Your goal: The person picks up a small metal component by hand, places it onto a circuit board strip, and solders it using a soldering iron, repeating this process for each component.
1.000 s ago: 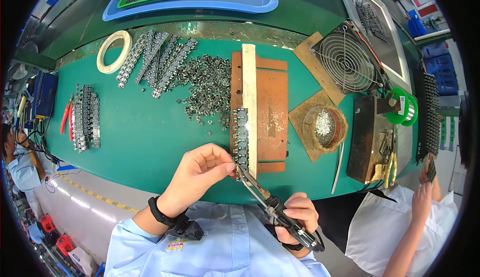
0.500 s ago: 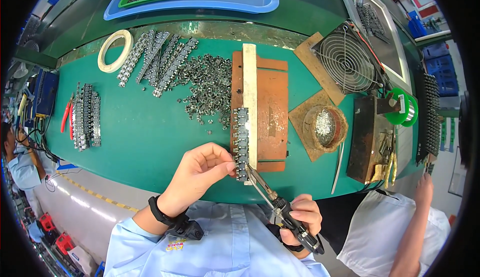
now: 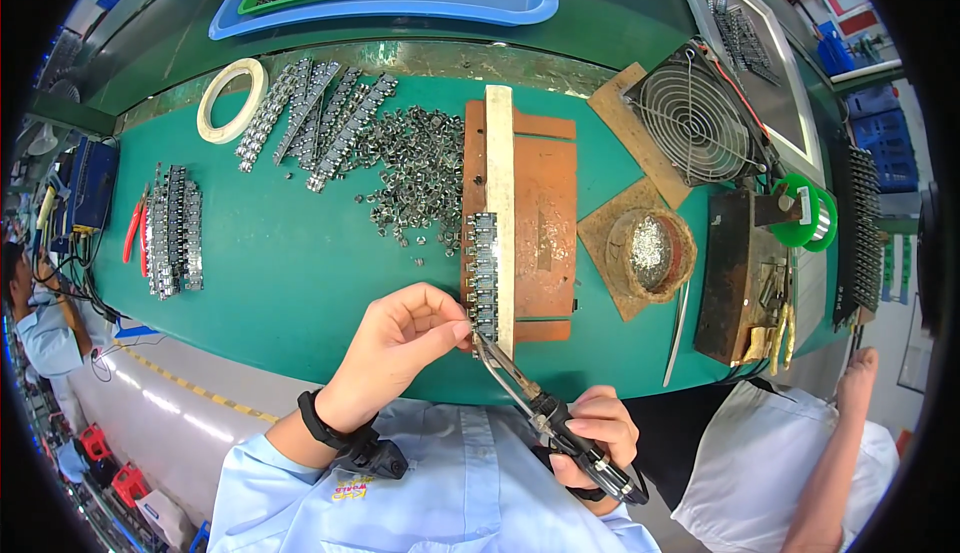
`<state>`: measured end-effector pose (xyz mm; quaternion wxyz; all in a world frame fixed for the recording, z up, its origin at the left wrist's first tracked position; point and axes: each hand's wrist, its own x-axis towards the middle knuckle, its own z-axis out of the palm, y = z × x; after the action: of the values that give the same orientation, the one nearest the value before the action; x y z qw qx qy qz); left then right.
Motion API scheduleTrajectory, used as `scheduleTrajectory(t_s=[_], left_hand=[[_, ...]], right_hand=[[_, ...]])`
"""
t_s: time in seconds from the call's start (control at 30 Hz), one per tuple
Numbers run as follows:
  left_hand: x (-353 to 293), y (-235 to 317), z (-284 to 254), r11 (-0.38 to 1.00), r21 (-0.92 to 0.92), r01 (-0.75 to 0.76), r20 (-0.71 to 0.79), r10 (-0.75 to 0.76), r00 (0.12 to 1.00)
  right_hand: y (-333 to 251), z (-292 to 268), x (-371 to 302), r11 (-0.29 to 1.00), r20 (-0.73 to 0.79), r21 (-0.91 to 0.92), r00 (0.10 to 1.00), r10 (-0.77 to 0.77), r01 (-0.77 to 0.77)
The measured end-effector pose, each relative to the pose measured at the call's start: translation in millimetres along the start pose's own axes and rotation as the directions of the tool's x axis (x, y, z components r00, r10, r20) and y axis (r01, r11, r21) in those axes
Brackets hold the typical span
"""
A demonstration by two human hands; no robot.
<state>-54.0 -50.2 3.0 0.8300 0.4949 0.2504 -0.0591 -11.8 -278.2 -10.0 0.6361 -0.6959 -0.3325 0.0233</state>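
A strip of small black circuit boards [image 3: 484, 258] stands along the left side of a pale bar [image 3: 500, 153] on a brown wooden block [image 3: 545, 223]. My left hand [image 3: 405, 343] pinches at the strip's near end; whatever lies between thumb and forefinger is too small to make out. In my right hand [image 3: 600, 431] is a soldering iron [image 3: 570, 431] with a thin metal tube along its shaft. Its tip meets the strip right beside my left fingertips. Loose small metal parts [image 3: 415, 168] are heaped left of the block.
Board strips lie in a far stack [image 3: 320, 123] and a left stack [image 3: 178, 233], near red-handled pliers [image 3: 134, 228] and a tape roll [image 3: 203, 113]. At right are a fan [image 3: 692, 118], a round pot [image 3: 680, 258] and a green solder spool [image 3: 800, 215]. Another person's arm [image 3: 840, 443] is beyond.
The soldering iron's tip has shifted left across the strip, toward my left fingertips, with my right hand moving slightly along. My left hand stays in nearly the same place.
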Motion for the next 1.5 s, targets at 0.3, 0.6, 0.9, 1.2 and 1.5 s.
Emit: scheduleTrajectory(t_s=[0.3,0.6,0.9,1.2,1.5], left_hand=[[-0.4,-0.5,-0.2,1.0,0.015,0.0,-0.013,0.0,1.0],[-0.3,-0.2,0.8,1.0,0.014,0.006,-0.02,-0.006,1.0],[-0.4,0.2,2.5,1.0,0.026,0.006,-0.023,-0.006,1.0],[2.4,10.7,-12.3,0.975,0.192,-0.115,-0.114,0.138,0.984],[18.6,12.2,-18.2,0.352,0.908,-0.228,-0.021,0.581,0.814]], right_hand=[[3.3,-4.4,-1.9,0.999,0.069,-0.041,0.997,-0.027,0.03],[20.6,1.5,-13.9,1.0,-0.2,0.003,0.979,-0.028,0.029],[28.0,25.5,8.7,0.98,-0.338,0.155,0.925,0.175,-0.129],[27.9,27.5,10.5,0.965,-0.378,0.215,0.899,0.223,-0.15],[28.3,26.6,11.3,0.967,-0.364,0.207,0.906,0.214,-0.145]])
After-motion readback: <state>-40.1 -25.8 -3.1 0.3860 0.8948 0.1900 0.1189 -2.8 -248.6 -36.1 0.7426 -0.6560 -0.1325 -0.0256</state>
